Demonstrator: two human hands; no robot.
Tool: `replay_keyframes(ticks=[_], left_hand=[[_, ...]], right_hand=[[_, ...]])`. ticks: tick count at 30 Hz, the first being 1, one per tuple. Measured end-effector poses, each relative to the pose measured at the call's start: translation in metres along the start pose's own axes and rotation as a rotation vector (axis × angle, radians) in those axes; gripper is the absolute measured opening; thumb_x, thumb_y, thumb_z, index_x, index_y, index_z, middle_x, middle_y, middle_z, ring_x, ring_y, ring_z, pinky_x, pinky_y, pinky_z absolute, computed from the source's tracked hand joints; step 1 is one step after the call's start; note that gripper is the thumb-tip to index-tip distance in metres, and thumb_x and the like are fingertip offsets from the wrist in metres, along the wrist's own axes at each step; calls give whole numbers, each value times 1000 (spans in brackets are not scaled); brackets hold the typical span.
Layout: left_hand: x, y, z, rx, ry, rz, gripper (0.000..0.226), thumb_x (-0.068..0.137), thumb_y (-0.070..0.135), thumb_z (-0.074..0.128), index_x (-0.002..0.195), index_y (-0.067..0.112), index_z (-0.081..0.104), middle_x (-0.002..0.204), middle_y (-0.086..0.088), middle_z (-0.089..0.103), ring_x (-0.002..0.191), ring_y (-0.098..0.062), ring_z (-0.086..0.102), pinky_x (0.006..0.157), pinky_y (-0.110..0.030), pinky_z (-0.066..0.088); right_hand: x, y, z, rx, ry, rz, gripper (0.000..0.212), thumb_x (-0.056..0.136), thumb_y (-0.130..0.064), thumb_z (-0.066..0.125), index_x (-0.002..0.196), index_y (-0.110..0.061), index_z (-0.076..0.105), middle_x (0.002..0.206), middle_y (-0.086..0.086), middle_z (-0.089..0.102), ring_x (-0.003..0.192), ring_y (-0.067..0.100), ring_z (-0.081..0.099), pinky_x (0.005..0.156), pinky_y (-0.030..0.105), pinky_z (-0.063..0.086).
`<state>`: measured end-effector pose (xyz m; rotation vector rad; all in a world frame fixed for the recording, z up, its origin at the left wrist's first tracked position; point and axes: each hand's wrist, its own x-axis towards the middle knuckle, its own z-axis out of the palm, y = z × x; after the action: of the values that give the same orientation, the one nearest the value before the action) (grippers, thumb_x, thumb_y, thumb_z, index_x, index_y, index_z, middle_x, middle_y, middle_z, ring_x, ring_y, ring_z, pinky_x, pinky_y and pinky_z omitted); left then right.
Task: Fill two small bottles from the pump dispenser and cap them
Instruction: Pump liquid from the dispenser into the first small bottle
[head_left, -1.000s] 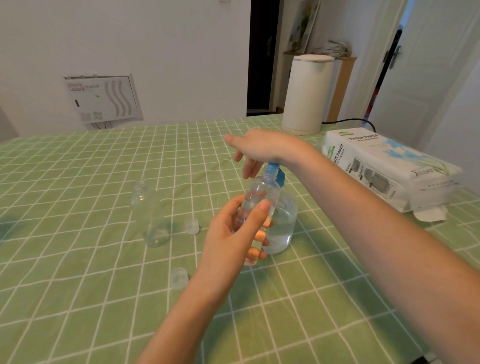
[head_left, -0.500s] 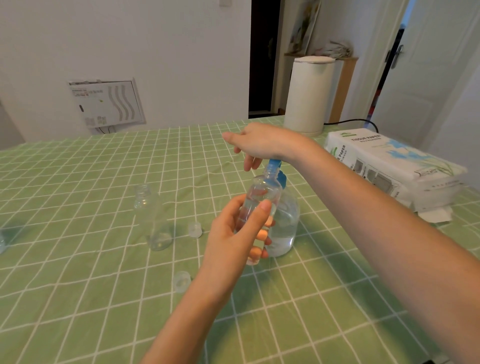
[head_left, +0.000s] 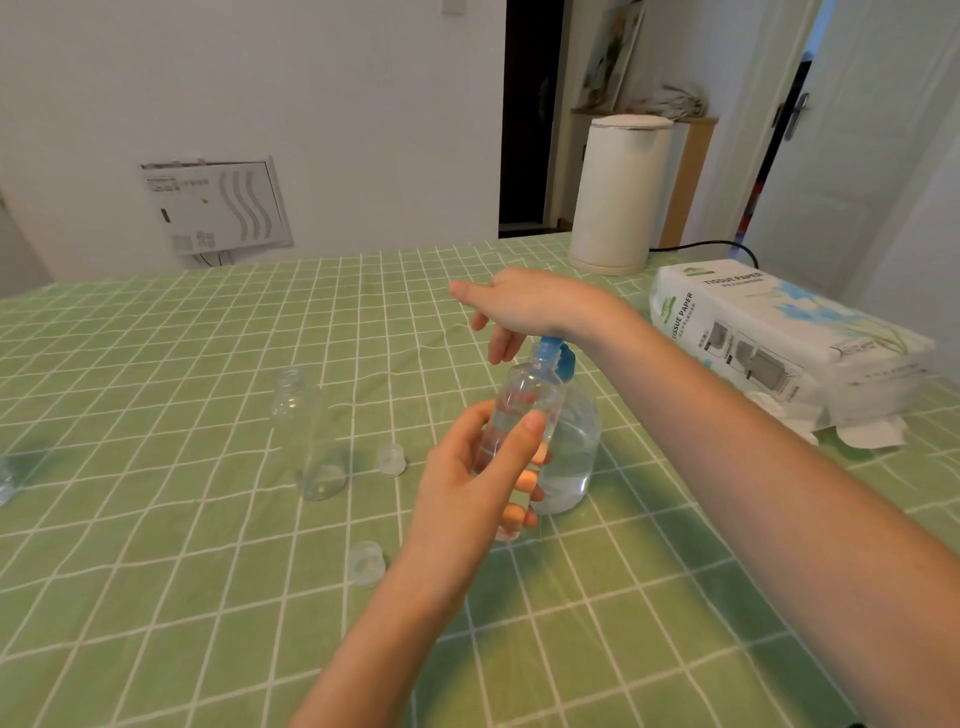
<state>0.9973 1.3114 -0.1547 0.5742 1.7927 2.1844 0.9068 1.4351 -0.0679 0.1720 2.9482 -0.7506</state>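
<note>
Green-checked table, bottle, dispenser, caps, tissues

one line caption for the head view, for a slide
The left hand holds a small bottle at the pump dispenser, right hand atop its pump; a second bottle and two caps stand nearby.

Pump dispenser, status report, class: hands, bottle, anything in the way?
Left hand grips small bottle at the spout. Right hand rests on pump dispenser. Second bottle, far cap, near cap stand apart, left. Path clear.
</note>
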Motion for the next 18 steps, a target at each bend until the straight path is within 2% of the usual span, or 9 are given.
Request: replay_keyframes(ticks=[3,6,10,15,18], left_hand=[[0,0,0,3,-3,4,43,63,52,62,96,24,67,68,9,63,55,-5,52,46,-17,46],[0,1,0,8,-3,6,34,72,52,67,95,27,67,70,8,64,56,-6,53,47,-17,46],[3,3,1,1,-8,10,28,73,46,60,95,29,68,70,9,64,58,-8,53,47,-17,45],[2,4,1,-3,-10,11,30,73,45,61,96,29,68,71,9,65,59,-8,54,47,-18,45],[1,4,1,-8,-12,8,31,73,50,69,95,28,67,70,8,64,57,-7,54,47,-17,45]], right_hand=[[1,1,0,-2,15,-3,64,98,-55,25,118,-5,58,87,8,73,97,28,68,86,37,45],[0,-1,-3,-6,12,-24,63,98,-53,27,121,-2,55,89,9,73,96,28,68,91,38,46],[0,-5,-11,-29,56,-60,63,99,-52,27,116,-1,59,90,11,73,93,28,68,86,36,50],[-1,-6,-10,-49,33,-59,62,99,-52,26,120,-2,57,91,11,73,94,27,68,88,37,49],[-1,-6,-10,-40,24,-52,63,98,-54,25,120,-4,57,89,9,73,94,24,67,93,40,46]])
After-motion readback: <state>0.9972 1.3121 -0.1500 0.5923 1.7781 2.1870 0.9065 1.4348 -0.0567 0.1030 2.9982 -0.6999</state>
